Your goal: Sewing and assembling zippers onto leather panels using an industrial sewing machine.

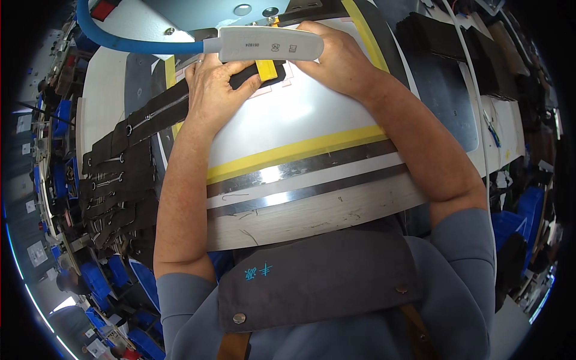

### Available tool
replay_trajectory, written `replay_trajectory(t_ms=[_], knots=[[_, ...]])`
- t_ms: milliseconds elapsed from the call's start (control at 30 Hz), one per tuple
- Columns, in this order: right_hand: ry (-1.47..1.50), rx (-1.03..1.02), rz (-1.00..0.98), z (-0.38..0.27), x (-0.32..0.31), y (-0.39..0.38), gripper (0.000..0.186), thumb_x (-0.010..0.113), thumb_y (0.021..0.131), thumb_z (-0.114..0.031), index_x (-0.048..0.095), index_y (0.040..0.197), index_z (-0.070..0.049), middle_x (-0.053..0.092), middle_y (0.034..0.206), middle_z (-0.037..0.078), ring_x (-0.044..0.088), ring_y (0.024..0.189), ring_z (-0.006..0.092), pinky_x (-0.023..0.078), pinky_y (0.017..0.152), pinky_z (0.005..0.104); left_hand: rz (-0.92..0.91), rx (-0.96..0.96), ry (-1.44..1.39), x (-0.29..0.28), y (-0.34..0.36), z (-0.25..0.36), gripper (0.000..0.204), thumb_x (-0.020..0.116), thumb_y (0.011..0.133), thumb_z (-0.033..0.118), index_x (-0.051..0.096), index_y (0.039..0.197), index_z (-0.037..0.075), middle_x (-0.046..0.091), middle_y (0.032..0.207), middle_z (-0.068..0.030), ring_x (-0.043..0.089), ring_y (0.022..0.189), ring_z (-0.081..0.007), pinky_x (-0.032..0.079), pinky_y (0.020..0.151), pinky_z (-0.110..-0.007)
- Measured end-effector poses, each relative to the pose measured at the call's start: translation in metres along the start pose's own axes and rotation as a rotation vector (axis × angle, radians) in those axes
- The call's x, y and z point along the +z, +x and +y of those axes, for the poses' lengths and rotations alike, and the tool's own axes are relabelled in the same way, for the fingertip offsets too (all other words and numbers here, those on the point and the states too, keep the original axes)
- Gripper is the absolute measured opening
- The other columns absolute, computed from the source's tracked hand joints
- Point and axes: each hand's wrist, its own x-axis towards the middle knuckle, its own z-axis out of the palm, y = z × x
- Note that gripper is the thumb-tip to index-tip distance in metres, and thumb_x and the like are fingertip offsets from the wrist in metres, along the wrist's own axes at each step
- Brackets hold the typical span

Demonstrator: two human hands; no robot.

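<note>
My left hand (219,90) rests on the work surface with thumb and index finger spread apart. Beneath and beside it lies a small black piece (243,81), with a flat yellow strip (267,70) across it near my thumb tip. A dark fabric band with a zipper (157,112) runs from the left up to this hand. On the right, my right hand (339,60) lies on the white plate (300,117), wrist bent inward. A pale lamp head (270,45) on a blue flexible arm (144,45) covers its fingertips and part of my left fingers.
Yellow tape (300,151) borders the white plate, with metal strips in front. Several dark zippered pieces (120,180) hang at the left. Stacked dark pieces (432,39) lie at the right, with small snips (493,131) nearby. A pale machine body (198,15) stands at the back.
</note>
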Motion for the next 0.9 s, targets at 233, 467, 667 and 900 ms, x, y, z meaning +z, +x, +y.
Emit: replay_trajectory(t_ms=[233,467,667,900], knots=[[0.006,-0.054,-0.072,-0.006,-0.007,-0.003,0.012,0.072,0.082,-0.014,0.075,0.092,-0.007,0.066,0.094,0.004,0.066,0.086,0.023,0.054,0.077,0.0373,-0.015,-0.014,-0.036,0.0,0.0,0.002,0.035,0.081,0.08,0.039,0.079,0.111,0.024,0.064,0.113,-0.009,0.05,0.124,-0.0262,0.022,0.115,-0.055],[-0.087,-0.214,-0.093,-0.006,-0.01,0.001,0.012,0.072,0.081,-0.014,0.073,0.091,-0.008,0.069,0.096,0.003,0.061,0.1,0.022,0.053,0.081,0.0402,0.137,0.14,0.152,-0.006,-0.004,0.014,0.025,0.079,0.082,0.029,0.08,0.104,0.02,0.066,0.108,-0.0086,0.054,0.12,-0.0274,0.028,0.113,-0.054],[-0.134,-0.237,-0.095,-0.01,-0.013,0.003,0.01,0.069,0.083,-0.014,0.072,0.092,-0.01,0.07,0.092,0.001,0.061,0.099,0.0208,0.051,0.085,0.0386,0.239,0.246,0.022,-0.007,-0.01,0.02,0.013,0.07,0.088,0.01,0.077,0.099,0.008,0.074,0.099,-0.0073,0.07,0.096,-0.0236,0.048,0.097,-0.041],[-0.163,-0.244,-0.1,-0.007,-0.014,0.001,0.023,0.073,0.086,-0.02,0.07,0.1,-0.002,0.064,0.105,0.011,0.063,0.094,0.0278,0.049,0.086,0.0416,0.131,0.17,-0.068,-0.009,-0.01,0.019,0.016,0.068,0.09,0.012,0.074,0.104,0.008,0.075,0.098,-0.0103,0.069,0.094,-0.0265,0.051,0.09,-0.041]])
